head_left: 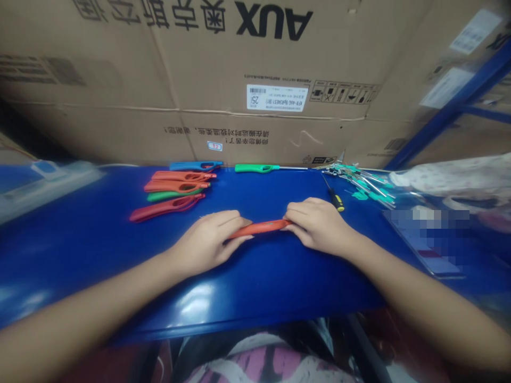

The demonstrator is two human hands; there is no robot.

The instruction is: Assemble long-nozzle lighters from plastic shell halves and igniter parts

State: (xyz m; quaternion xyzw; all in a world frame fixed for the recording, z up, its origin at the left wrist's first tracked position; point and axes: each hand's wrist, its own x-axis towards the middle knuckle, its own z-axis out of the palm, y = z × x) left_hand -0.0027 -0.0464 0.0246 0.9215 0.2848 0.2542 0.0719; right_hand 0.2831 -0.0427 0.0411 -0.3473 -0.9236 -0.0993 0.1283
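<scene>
An orange-red plastic lighter handle (261,228) lies across the middle of the blue table (99,239), and I grip it at both ends. My left hand (207,239) is closed round its left end. My right hand (315,223) pinches its right end. Just behind my right hand lies a small screwdriver (334,197) with a black and yellow handle.
Several red, green and blue lighter handles (175,191) are stacked at the back left. A green long lighter (259,168) lies by the cardboard boxes (239,80). A pile of teal and metal parts (363,183) sits at the back right, beside a clear bag (459,181).
</scene>
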